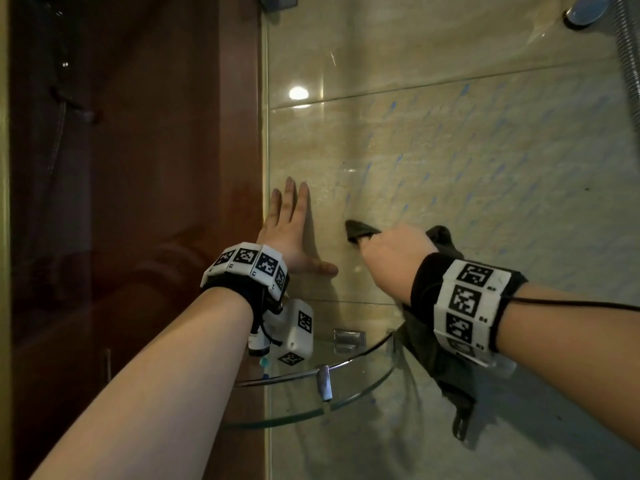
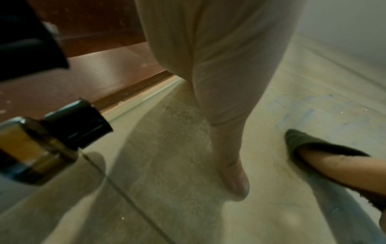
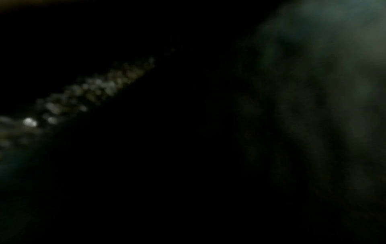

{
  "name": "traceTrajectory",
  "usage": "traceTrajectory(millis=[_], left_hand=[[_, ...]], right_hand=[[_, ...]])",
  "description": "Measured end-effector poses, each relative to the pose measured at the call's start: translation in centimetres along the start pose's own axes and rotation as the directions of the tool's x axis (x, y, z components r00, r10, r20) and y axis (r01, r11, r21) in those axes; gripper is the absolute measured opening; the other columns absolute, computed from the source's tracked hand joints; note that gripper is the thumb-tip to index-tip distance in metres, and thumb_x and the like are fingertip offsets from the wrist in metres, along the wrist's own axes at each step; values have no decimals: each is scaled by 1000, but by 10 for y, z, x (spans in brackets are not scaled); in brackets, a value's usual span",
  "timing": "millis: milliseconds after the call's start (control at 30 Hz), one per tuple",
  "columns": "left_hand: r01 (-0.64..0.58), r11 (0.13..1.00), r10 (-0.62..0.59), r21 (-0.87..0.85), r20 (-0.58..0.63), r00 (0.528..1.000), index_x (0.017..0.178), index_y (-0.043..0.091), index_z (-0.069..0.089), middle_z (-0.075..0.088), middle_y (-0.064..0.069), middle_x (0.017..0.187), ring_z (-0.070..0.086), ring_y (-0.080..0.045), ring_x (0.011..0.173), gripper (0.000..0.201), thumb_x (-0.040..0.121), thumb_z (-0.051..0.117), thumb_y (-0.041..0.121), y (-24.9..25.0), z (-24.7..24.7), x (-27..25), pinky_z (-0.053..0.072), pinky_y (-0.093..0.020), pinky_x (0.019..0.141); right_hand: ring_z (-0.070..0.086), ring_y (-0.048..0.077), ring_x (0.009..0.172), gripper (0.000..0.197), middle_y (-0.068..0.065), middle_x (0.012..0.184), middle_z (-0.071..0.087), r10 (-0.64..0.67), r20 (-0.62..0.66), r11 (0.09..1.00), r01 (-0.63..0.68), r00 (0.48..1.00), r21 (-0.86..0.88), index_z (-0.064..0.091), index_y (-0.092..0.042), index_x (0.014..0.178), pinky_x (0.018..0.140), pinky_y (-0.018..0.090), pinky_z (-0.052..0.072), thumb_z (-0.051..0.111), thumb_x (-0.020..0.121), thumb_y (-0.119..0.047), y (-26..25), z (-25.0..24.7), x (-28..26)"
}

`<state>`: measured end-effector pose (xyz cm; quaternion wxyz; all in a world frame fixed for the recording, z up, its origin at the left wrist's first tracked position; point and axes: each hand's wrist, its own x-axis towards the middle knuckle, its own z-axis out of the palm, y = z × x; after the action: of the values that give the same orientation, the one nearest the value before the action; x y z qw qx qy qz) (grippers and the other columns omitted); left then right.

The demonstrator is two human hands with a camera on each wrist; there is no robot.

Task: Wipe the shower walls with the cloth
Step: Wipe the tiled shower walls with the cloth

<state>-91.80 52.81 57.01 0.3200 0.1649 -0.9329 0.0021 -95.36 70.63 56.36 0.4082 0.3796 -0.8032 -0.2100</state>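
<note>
right wrist view: dark blur | right hand grip: under cloth (mostly)
</note>
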Motion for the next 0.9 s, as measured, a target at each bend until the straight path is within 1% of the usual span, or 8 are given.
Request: traceTrajectory(millis=[400, 533, 567, 667, 733, 800, 867, 900], left_hand=[[2, 1000, -2, 3, -20, 1000, 141, 25, -34, -41, 7, 148, -29, -23, 141, 143, 59, 76, 66, -3, 4, -1, 2, -41, 117], [15, 1000, -15, -19, -14, 1000, 144, 25, -30, -37, 6, 151, -27, -22, 142, 140, 62, 79, 59, -1, 1, -4, 1, -41, 117], [14, 999, -14, -36, -14, 1000, 145, 25, -28, -35, 6, 152, -26, -22, 142, 139, 63, 80, 55, 0, -1, -5, 2, -41, 117], [-1, 989, -6, -149, -44, 999, 151, 24, -14, -25, 6, 156, -19, -20, 145, 127, 69, 82, 40, 1, -7, -8, 7, -40, 118], [-32, 963, -3, -267, -130, 992, 153, 21, 7, -8, 2, 160, -6, -20, 147, 107, 75, 80, 28, 1, -11, -9, 12, -36, 118], [-116, 908, -15, -403, -307, 952, 142, 14, 40, 23, -5, 155, 20, -22, 143, 70, 80, 73, 12, 0, -15, -8, 22, -30, 113], [-191, 800, -71, -569, -406, 911, 120, 10, 59, 50, -7, 132, 45, -20, 124, 36, 85, 64, 2, 6, -19, -10, 36, -25, 100], [-206, 684, -105, -700, -374, 922, 111, 7, 63, 59, -8, 118, 53, -18, 111, 27, 87, 58, -4, 10, -23, -12, 43, -22, 91]], right_hand=[[62, 25, 96, 41, 6, 110, 62, 108, -20, 991, -106, 994, 84, 43, -4, 136, 70, 34, 43, 34, 96, -4, 1, -11, 6], [54, 20, 72, 25, 5, 93, 60, 173, -12, 933, -160, 985, 324, 56, -12, 112, 65, 32, 42, 37, 94, -13, 5, -20, 7], [52, 20, 70, 28, 5, 89, 58, 206, -39, 884, -169, 978, 437, 55, -13, 115, 65, 31, 44, 38, 93, -15, 8, -18, 7], [61, 18, 75, 46, 3, 97, 65, 281, -59, 586, -123, 958, 801, 47, -26, 139, 69, 32, 52, 38, 94, -20, 18, -5, 5], [57, 10, 56, 45, -4, 74, 65, 328, -16, 201, -53, 945, 978, 50, -30, 137, 55, 26, 49, 42, 95, -17, 20, -1, 1], [54, 9, 52, 38, -4, 63, 62, 359, 81, -173, -19, 930, 985, 60, -26, 127, 48, 20, 45, 48, 93, -12, 22, -3, 0], [58, 10, 62, 28, 1, 74, 63, 344, 159, -405, -7, 925, 915, 65, -22, 116, 48, 18, 46, 53, 92, -15, 22, -10, -3], [59, 11, 61, 22, 2, 74, 63, 328, 186, -495, 1, 926, 869, 67, -21, 110, 46, 19, 46, 54, 92, -18, 22, -13, -4]])
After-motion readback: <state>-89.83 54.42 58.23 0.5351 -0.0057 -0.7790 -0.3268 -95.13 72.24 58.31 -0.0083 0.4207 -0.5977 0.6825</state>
